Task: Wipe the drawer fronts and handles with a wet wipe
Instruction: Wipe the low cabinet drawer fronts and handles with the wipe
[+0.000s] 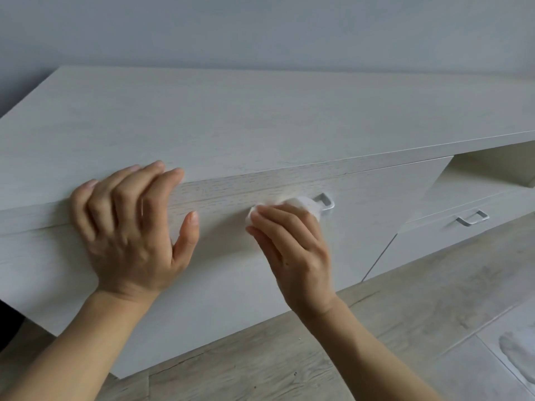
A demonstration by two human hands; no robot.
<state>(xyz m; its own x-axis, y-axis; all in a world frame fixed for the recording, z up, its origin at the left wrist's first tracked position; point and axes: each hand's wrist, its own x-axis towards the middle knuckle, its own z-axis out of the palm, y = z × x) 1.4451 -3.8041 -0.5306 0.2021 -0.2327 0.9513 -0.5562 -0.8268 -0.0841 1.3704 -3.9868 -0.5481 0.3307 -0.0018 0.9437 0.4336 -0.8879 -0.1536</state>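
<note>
Most of the crumpled white wet wipe (301, 205) lay hidden under the right hand (292, 250), whose thumb I couldn't see. The wipe covered the left end of the silver bar handle (325, 201). A pale smeared shape (518, 354) ran off the right edge.

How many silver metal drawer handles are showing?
2: one silver metal handle partly behind the white wet wipe, a second handle on the lower right drawer. Others may be hidden.
</note>
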